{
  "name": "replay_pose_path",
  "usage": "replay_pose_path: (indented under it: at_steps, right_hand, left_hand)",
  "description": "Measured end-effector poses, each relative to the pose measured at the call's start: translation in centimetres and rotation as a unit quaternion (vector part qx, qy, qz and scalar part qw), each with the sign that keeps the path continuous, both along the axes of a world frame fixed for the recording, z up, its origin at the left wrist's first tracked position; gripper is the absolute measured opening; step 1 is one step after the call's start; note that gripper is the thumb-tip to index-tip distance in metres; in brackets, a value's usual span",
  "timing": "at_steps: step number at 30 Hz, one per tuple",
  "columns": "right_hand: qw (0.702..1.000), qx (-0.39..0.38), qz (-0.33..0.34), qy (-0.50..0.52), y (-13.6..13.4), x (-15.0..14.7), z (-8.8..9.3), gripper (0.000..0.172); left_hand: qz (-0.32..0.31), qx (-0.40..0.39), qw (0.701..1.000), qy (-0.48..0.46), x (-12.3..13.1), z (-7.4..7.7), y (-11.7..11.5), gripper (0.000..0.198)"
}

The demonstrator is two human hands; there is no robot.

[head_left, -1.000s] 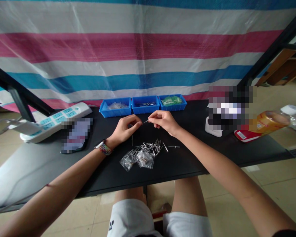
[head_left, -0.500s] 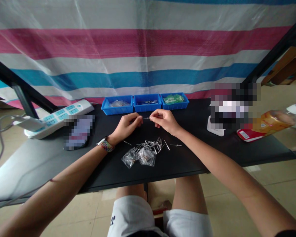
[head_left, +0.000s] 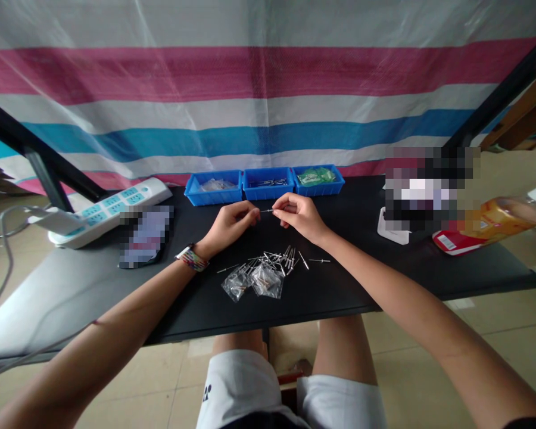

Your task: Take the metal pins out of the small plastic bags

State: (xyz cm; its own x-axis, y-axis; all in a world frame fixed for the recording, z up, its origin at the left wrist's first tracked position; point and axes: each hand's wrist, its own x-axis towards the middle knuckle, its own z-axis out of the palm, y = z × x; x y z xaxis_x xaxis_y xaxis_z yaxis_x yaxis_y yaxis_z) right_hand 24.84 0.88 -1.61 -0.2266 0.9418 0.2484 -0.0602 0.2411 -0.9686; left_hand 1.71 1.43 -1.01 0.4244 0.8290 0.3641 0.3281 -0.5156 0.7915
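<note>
A thin silvery blind rivet point(head_left: 266, 210) spans the small gap between my two hands, just in front of the blue bins. My left hand point(head_left: 234, 221) is closed, its thumb and fingers pinched at the rivet's left end. The other end sits between the thumb and fingertips of my right hand point(head_left: 300, 217), also closed. Nearer to me lies a pile of blind rivets point(head_left: 277, 260), with two small clear plastic bags point(head_left: 267, 280) against its front. One loose rivet point(head_left: 227, 269) rests by my left wrist, and another rivet point(head_left: 319, 260) lies right of the pile.
Three blue bins stand in a row at the back: a left bin point(head_left: 214, 198) with clear bags, a middle bin point(head_left: 268, 191) with rivets, a right bin point(head_left: 319, 189) with green packaging. A power strip point(head_left: 111, 208) and phone point(head_left: 147, 235) lie left; a bottle point(head_left: 495, 219) lies right.
The loose rivet by my left wrist has shifted slightly towards me and turned to a different slant. Both hands stay at the held rivet; the whole view has shifted a little.
</note>
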Motion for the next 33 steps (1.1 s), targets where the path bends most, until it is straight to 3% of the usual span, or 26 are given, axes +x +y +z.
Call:
replay_pose_path:
  at_steps: [4,11,23,29,31,33]
  right_hand:
    - [1.0,0.002,-0.005,-0.027,0.1,0.1,-0.2,0.032]
    - [0.998,0.006,-0.014,-0.059,0.2,0.0,-0.5,0.041]
    - [1.0,0.006,0.002,-0.004,-0.4,-0.4,0.0,0.027]
    - [0.988,0.069,-0.139,-0.015,3.1,0.2,0.8,0.026]
    - [0.978,0.115,-0.166,-0.059,3.9,0.7,0.9,0.03]
    - [0.961,0.168,-0.186,-0.114,3.7,0.9,0.9,0.024]
  left_hand:
    - [-0.003,-0.013,1.0,-0.006,0.0,-0.3,0.1,0.05]
    - [-0.021,-0.02,0.999,-0.04,0.1,0.0,-0.2,0.035]
    - [0.013,-0.024,1.0,-0.006,0.2,-0.1,-0.1,0.054]
    - [0.06,-0.018,0.994,-0.085,-0.1,0.1,0.2,0.05]
    - [0.06,-0.02,0.993,-0.096,-0.2,-0.1,0.4,0.047]
    - [0.057,-0.023,0.994,-0.096,-0.3,-0.3,0.5,0.044]
